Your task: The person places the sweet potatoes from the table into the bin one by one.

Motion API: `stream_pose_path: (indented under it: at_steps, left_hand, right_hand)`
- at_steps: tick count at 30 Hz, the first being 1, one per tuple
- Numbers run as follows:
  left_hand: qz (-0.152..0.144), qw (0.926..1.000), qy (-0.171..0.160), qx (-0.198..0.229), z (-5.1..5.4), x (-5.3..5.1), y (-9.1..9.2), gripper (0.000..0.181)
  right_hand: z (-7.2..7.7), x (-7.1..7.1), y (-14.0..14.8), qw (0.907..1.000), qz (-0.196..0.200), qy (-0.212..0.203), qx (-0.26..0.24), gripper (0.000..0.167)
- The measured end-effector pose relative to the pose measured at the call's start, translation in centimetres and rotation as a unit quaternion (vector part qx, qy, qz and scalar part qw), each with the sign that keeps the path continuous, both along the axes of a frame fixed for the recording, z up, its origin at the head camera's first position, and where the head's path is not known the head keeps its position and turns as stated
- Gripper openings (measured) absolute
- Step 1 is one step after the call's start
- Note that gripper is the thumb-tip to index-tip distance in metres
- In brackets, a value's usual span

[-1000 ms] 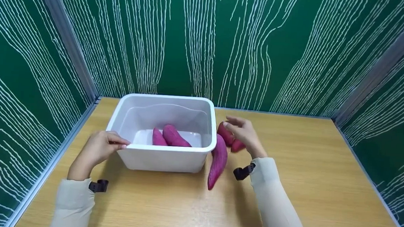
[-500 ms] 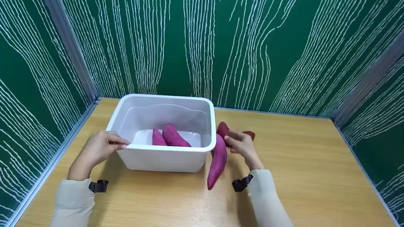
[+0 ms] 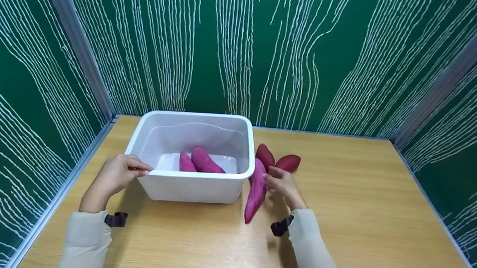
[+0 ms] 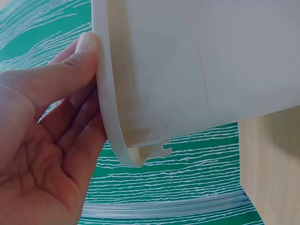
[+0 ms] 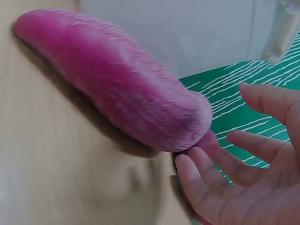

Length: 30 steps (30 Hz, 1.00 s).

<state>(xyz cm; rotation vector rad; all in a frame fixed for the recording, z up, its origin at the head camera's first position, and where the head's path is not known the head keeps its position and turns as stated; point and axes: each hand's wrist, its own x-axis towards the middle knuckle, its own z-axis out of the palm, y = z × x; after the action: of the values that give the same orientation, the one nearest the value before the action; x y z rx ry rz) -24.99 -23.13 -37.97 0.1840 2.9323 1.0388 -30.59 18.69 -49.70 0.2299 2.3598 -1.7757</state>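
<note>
My left hand (image 3: 118, 174) pinches the near left corner of a white plastic bin's rim (image 3: 194, 175); in the left wrist view the thumb lies along that rim (image 4: 105, 89). Two purple sweet potatoes (image 3: 207, 162) lie inside the bin. Outside, against its right side, a long curved sweet potato (image 3: 256, 193) rests on the table. My right hand (image 3: 284, 184) hovers beside its upper part, fingers spread apart with nothing held. In the right wrist view the fingertips are close to the blunt end of that sweet potato (image 5: 117, 79); whether they touch is unclear.
Two darker red sweet potatoes, one near the bin (image 3: 265, 155) and one to its right (image 3: 289, 162), lie behind my right hand. The wooden table (image 3: 362, 208) is bounded by green, white-streaked panels (image 3: 235, 47) at the back and sides.
My right hand has moved from above the darker sweet potatoes towards me, to the long one. The rightmost darker sweet potato shifted back and right earlier. The left hand stays on the rim.
</note>
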Motion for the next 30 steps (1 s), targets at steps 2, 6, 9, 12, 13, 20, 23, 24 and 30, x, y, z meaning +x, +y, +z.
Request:
stream_pose_path:
  at_steps: [2,6,9,12,13,20,23,24,30]
  left_hand:
    - [-0.003,1.0,0.007,-0.002,0.0,0.0,0.0,0.017]
    - [-0.006,0.9996,0.025,-0.008,-0.2,0.0,0.0,0.015]
    - [-0.003,0.9997,0.022,-0.008,-0.2,0.0,0.0,0.015]
    - [0.001,1.0,0.009,-0.002,-0.1,0.0,0.0,0.017]
    - [0.001,1.0,0.006,-0.001,-0.1,0.0,0.0,0.017]
    - [-0.002,1.0,0.005,0.0,-0.2,0.0,-0.1,0.016]
    - [-0.004,1.0,0.007,-0.003,-0.2,0.0,-0.1,0.016]
    - [-0.005,1.0,0.007,-0.003,-0.2,0.0,-0.1,0.016]
    - [-0.006,0.9999,0.01,-0.001,-0.2,-0.1,-0.2,0.016]
  right_hand:
    - [-0.4,0.0,-0.1,0.9998,-0.002,-0.007,-0.016,0.06]
    - [-0.6,0.5,-0.5,0.998,-0.004,-0.025,-0.058,0.063]
    - [-0.9,0.8,-0.9,0.9967,-0.012,-0.028,-0.075,0.065]
    - [-1.3,1.0,-1.1,0.9964,-0.018,-0.029,-0.077,0.067]
    - [-1.8,0.8,-1.0,0.9964,-0.02,-0.027,-0.078,0.067]
    - [-2.6,0.9,-1.3,0.9954,-0.023,-0.043,-0.083,0.071]
    - [-2.7,1.0,-1.4,0.9952,-0.026,-0.046,-0.083,0.071]
    - [-2.7,1.0,-1.4,0.9955,-0.025,-0.043,-0.081,0.072]
    - [-2.9,1.1,-1.4,0.9965,-0.024,-0.033,-0.073,0.07]
